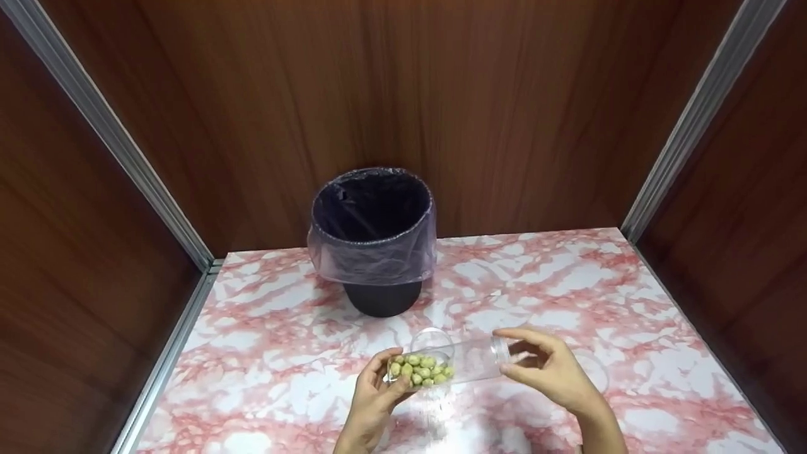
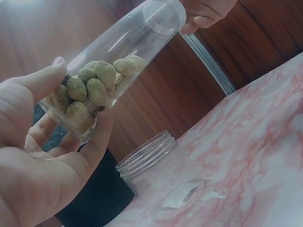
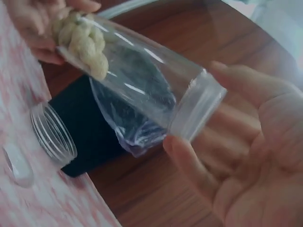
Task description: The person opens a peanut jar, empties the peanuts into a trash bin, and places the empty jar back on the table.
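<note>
A clear plastic jar (image 1: 473,361) lies nearly level above the table, tilted up toward its lid in the left wrist view. Round green coated nuts (image 1: 421,371) are gathered at its bottom end. My left hand (image 1: 377,394) grips that end, thumb on one side and fingers on the other. At the other end, a translucent lid (image 3: 198,106) covers the mouth, and my right hand (image 1: 548,366) pinches its rim between thumb and fingers. Below the held jar stands a second clear jar (image 2: 147,156), uncovered, its threaded mouth facing up.
Behind the hands stands a black bin (image 1: 383,299) lined with a purple plastic bag (image 1: 378,261). A faint clear disc (image 1: 594,372) lies on the marbled red-and-white table (image 1: 265,378) at the right. Brown wood-look panels (image 1: 504,113) enclose the back and sides.
</note>
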`<state>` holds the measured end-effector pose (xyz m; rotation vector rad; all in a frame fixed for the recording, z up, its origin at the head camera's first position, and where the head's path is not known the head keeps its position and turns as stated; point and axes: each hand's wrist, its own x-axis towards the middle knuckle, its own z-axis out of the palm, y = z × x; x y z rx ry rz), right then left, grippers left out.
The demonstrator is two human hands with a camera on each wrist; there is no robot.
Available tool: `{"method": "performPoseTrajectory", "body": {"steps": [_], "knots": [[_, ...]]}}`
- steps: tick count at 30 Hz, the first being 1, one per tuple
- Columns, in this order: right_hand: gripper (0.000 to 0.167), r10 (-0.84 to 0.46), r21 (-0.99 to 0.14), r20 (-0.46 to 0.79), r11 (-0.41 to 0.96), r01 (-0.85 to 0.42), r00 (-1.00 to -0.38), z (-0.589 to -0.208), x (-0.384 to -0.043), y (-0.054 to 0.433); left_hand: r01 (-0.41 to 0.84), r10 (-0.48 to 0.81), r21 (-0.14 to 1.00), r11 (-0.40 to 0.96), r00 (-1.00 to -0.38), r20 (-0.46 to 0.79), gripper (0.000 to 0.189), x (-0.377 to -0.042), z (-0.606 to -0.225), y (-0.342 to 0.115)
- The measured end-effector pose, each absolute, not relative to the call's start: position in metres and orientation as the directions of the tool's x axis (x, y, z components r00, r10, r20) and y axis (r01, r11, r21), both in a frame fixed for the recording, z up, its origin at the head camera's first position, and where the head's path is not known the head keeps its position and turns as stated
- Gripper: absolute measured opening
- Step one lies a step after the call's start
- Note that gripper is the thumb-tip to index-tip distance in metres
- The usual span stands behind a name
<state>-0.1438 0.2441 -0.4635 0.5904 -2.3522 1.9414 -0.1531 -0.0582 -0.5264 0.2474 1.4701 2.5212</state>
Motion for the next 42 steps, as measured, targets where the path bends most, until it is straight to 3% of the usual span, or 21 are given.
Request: {"method": "performPoseTrajectory", "body": {"steps": [3, 5, 7, 9, 13, 16, 20, 24, 30, 37, 42], "knots": [[0.049, -0.351, -0.893, 0.410, 0.030, -0.448, -0.842, -0.467, -0.145, 0.248, -0.097, 0.272, 0.875, -0.474, -0.961, 0.041, 0.049, -0.152, -0.526, -0.058], [0.050, -0.377, -0.880, 0.451, -0.039, -0.473, -0.809, -0.469, -0.145, 0.250, -0.095, 0.274, 0.877, -0.471, -0.961, 0.044, 0.048, -0.151, -0.527, -0.058], [0.052, -0.368, -0.886, 0.455, -0.095, -0.454, -0.811, -0.471, -0.146, 0.252, -0.096, 0.268, 0.873, -0.479, -0.963, 0.041, 0.048, -0.150, -0.529, -0.060], [0.053, -0.303, -0.911, 0.412, -0.107, -0.399, -0.859, -0.473, -0.147, 0.256, -0.100, 0.259, 0.869, -0.484, -0.965, 0.033, 0.048, -0.149, -0.530, -0.062], [0.048, -0.086, -0.962, 0.266, 0.038, -0.270, -0.960, -0.483, -0.154, 0.271, -0.115, 0.236, 0.864, -0.491, -0.972, 0.005, 0.051, -0.147, -0.534, -0.067], [0.044, 0.041, -0.952, 0.190, 0.251, -0.174, -0.981, -0.496, -0.164, 0.286, -0.118, 0.220, 0.861, -0.495, -0.976, -0.008, 0.054, -0.145, -0.536, -0.072], [0.046, 0.126, -0.858, 0.241, 0.490, -0.151, -0.962, -0.517, -0.183, 0.304, -0.118, 0.200, 0.861, -0.495, -0.980, -0.019, 0.054, -0.143, -0.539, -0.078], [0.043, 0.186, -0.758, 0.365, 0.628, -0.175, -0.912, -0.533, -0.203, 0.327, -0.129, 0.193, 0.866, -0.483, -0.980, -0.038, 0.053, -0.140, -0.541, -0.081], [0.044, 0.177, -0.648, 0.411, 0.747, -0.150, -0.894, -0.546, -0.223, 0.361, -0.129, 0.200, 0.871, -0.474, -0.979, -0.037, 0.054, -0.140, -0.541, -0.081], [0.046, 0.129, -0.639, 0.255, 0.766, -0.067, -0.958, -0.564, -0.232, 0.374, -0.117, 0.220, 0.873, -0.473, -0.975, -0.012, 0.052, -0.139, -0.543, -0.081], [0.045, 0.136, -0.637, 0.199, 0.771, -0.022, -0.971, -0.571, -0.232, 0.377, -0.121, 0.212, 0.873, -0.473, -0.977, -0.021, 0.051, -0.140, -0.542, -0.082]]}}
